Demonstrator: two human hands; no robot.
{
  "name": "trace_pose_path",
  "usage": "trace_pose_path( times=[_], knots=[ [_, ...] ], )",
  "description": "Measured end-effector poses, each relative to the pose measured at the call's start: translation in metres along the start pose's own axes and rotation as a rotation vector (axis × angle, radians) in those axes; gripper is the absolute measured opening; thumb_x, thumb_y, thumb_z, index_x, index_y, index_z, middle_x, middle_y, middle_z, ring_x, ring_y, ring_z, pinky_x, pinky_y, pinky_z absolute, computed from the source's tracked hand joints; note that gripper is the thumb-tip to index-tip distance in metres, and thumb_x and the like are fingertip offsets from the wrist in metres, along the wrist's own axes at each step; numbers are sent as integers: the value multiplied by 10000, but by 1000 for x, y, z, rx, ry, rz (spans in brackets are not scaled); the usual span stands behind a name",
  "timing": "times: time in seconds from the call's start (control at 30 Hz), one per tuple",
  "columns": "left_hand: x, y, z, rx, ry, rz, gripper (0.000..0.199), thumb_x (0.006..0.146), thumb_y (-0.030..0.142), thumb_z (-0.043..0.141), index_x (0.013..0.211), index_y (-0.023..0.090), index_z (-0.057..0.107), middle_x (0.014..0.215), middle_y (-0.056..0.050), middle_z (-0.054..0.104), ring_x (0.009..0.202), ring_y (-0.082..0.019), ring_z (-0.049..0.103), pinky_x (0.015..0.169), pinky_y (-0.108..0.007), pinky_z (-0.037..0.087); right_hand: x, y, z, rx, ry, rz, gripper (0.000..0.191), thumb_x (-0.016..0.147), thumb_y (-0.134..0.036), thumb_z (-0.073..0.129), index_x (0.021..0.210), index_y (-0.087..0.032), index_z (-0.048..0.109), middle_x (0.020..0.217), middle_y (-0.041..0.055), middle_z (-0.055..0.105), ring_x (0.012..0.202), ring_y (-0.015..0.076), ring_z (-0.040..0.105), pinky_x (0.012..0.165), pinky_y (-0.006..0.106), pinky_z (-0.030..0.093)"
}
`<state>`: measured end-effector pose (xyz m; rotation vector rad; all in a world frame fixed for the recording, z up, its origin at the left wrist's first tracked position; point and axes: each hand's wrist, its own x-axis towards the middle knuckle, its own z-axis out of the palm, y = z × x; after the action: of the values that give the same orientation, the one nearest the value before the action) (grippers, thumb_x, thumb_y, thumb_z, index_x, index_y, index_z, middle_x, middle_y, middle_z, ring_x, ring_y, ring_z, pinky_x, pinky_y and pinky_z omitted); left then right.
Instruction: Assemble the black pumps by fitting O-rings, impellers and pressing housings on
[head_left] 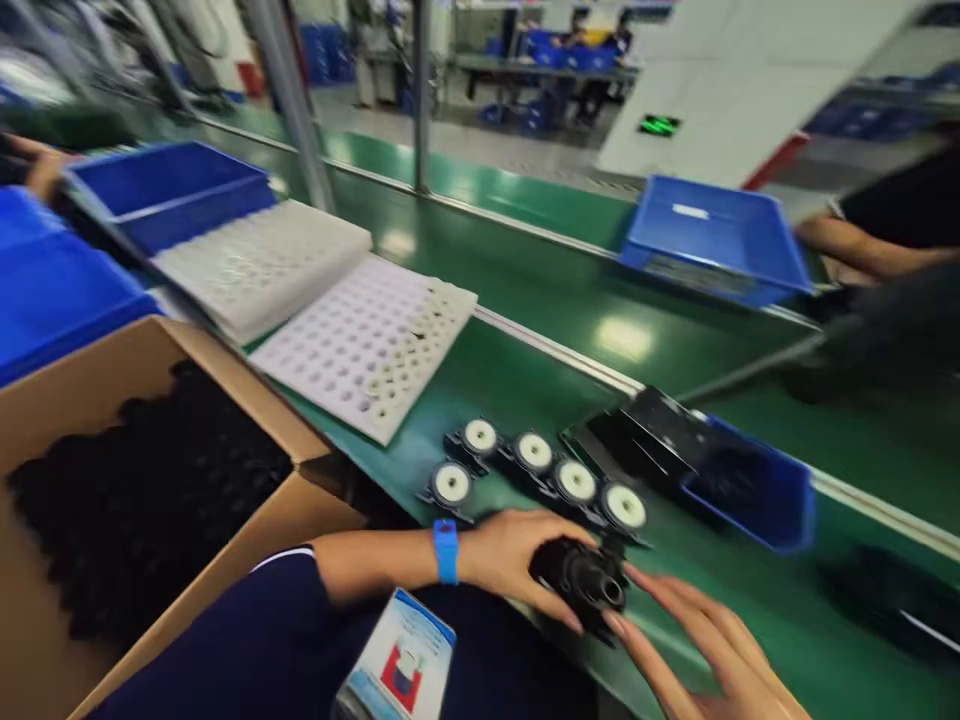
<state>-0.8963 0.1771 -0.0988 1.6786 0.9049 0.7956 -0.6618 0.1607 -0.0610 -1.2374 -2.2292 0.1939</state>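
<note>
A black plastic housing (577, 578) with a round hollow tube sticking up is held over the near edge of the green bench. My left hand (514, 560), with a blue wristband, wraps around its left side. The thumb and fingertips of my right hand (709, 640) grip the right side of the housing. Just beyond lie several black parts with white discs, among them one white disc (534, 452) in a row and another disc (452, 484) nearer to me on the left.
A cardboard box (315, 505) of black parts stands left. A white foam tray (337, 350) partly filled with white rings lies beside stacked foam trays (300, 260). Blue bins (720, 230) stand around, and a smaller blue tray (795, 510) lies right. Other people's arms (870, 245) appear at both sides.
</note>
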Motion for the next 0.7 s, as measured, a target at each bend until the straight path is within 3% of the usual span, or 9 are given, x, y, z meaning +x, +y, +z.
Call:
trace_pose_path(
  times=[0.1, 0.23, 0.47, 0.7],
  knots=[
    [-2, -6, -6, 10, 1, 46, 761, 610, 483, 912, 1249, 198, 613, 1217, -99, 711, 1121, -260, 681, 1014, -360, 515, 2, -20, -7, -74, -27, -71, 386, 939, -527, 579, 1190, -249, 671, 1139, 52, 654, 980, 151, 660, 900, 284, 561],
    [-2, -3, -5, 50, -6, 31, 793, 590, 499, 911, 1251, 194, 596, 1205, -93, 709, 1096, -258, 681, 988, -362, 519, 12, -34, 2, -97, 50, -95, 328, 969, -472, 556, 1138, -218, 676, 1078, 55, 641, 942, 126, 635, 859, 267, 538],
    [3, 0, -3, 90, -27, -28, 684, 597, 471, 889, 1166, 216, 608, 1145, -59, 707, 1058, -250, 677, 955, -351, 519, 9, -37, 8, -96, 85, -69, 286, 947, -450, 600, 1037, -188, 671, 1155, 88, 639, 1166, 203, 591, 991, 370, 514],
    [4, -1, -1, 77, -21, 6, 656, 642, 465, 852, 1178, 191, 589, 1132, -70, 693, 1041, -247, 672, 934, -346, 519, 5, -46, 12, -123, 117, 38, 298, 942, -449, 613, 998, -160, 656, 1112, 91, 644, 1006, 151, 650, 926, 300, 551]
  ],
)
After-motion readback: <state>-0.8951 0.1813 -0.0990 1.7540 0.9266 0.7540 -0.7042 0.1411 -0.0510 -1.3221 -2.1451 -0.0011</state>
